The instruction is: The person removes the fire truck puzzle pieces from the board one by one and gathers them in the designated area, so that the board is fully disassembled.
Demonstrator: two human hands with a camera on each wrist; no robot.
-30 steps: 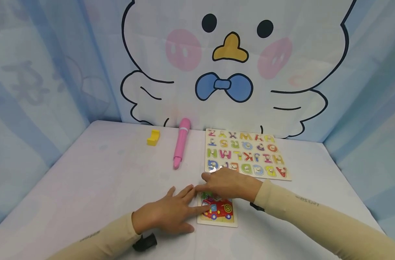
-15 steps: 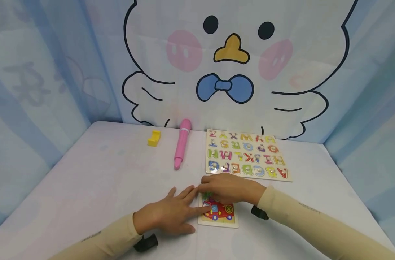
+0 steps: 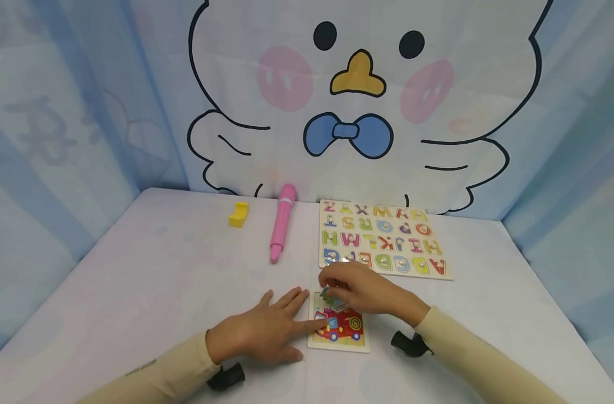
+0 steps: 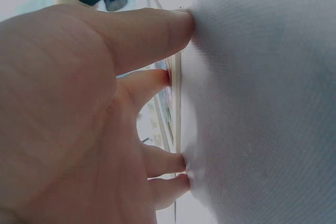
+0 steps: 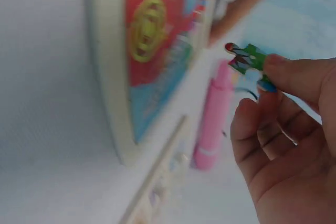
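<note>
Here's the fire-engine jigsaw (image 3: 343,330), flat on the desk (image 3: 160,314), red truck and coiled yellow hose on show. To its left, the left hand (image 3: 266,332) is spread wide, fingers straight, its grip released, with the index fingertip resting on the truck picture and the thumb down on the desk just beside the frame. Over to the right hand (image 3: 364,286), above the jigsaw's far end, and this grip is grasping: thumb and index finger pinch a green-and-blue jigsaw piece (image 5: 248,59), up off the jigsaw, a rounded knob poking out, the other fingers curled in. Beyond the jigsaw and off to its right lies the alphabet peg board (image 3: 384,238), rows of coloured letters, a few of the nearest partly covered by the right hand. Beyond the jigsaw and to its left, a pink pen-shaped toy (image 3: 283,224), narrower end nearest, and farther left again, a small notched yellow block (image 3: 238,215). Well behind the jigsaw, a cartoon curtain (image 3: 357,179) with a blue bow tie, and either side of the jigsaw, a beige sleeve (image 3: 160,370) on each arm
</note>
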